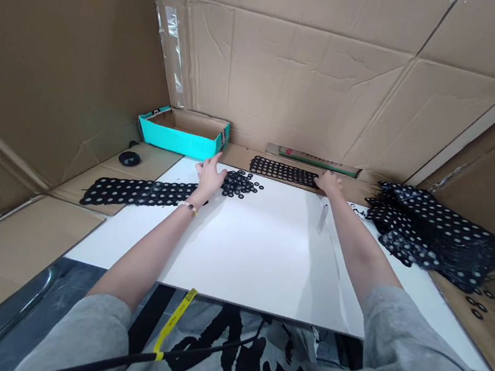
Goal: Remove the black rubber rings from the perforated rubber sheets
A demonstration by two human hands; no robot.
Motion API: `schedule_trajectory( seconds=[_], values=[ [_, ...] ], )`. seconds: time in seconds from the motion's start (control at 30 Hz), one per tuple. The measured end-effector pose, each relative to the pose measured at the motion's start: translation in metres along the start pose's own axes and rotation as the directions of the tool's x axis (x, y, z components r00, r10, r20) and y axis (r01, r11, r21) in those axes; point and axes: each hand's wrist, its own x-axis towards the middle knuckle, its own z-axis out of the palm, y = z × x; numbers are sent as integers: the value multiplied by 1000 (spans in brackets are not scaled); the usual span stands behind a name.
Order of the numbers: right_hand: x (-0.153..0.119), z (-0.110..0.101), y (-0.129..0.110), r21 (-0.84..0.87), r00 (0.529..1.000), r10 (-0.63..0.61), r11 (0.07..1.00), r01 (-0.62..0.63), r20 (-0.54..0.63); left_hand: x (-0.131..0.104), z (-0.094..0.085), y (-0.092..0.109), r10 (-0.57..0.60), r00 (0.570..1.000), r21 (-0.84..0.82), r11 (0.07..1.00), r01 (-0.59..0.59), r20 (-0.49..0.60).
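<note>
My left hand [210, 175] hovers over or rests at the edge of a loose pile of small black rings [239, 183]. Its fingers are spread apart, and nothing shows in them. To its left lies a long black sheet of joined rings with pale centres [139, 192], partly covered by my wrist. Farther back, my right hand [330, 183] is at the right end of a black perforated strip [282, 170]. The fingers there are bent together on the strip's end; the fingertips are partly hidden.
A turquoise open box [180, 138] stands at the back left, near a round black object [129, 158]. Stacked black dotted sheets [444, 236] lie at the right, with several loose rings [478, 304] beside them. Cardboard walls [291, 80] enclose the white board [256, 249].
</note>
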Motion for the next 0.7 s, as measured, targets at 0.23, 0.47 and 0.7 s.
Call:
schedule_trajectory(
  seconds=[0.23,0.47,0.7],
  values=[
    [-24,9,-71,6,780,-625,780,625,14,0,0,0,4,1000,-12,1000,-4,-13],
    [-41,29,-120,-33,634,-772,634,773,36,-3,-4,5,-7,1000,17,1000,7,13],
    [-45,32,-126,-96,687,-726,685,723,-5,-6,-2,5,-24,999,7,1000,24,24]
  ],
)
